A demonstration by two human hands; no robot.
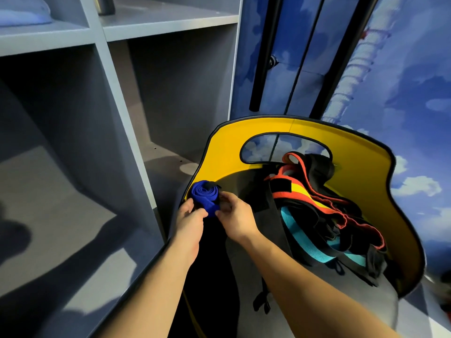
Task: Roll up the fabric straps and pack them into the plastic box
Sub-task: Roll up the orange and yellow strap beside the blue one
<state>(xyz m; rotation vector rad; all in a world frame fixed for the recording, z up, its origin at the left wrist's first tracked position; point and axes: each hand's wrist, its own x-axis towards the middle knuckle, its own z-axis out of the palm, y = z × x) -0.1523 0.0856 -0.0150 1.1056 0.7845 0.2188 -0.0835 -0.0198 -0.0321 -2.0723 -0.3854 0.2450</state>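
Both of my hands hold one rolled blue strap (204, 197) over the yellow basket's rim (244, 129): left grip (189, 219) pinches its near side, right grip (234, 215) its right edge. More straps (317, 215) lie heaped inside, beside grey shelves (117, 101).

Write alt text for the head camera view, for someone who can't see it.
Two bare hands, left hand and right hand, grip a rolled blue fabric strap over a yellow-walled, black-rimmed container. A tangle of red, yellow, teal and black straps lies inside it, and grey open shelving stands to the left.
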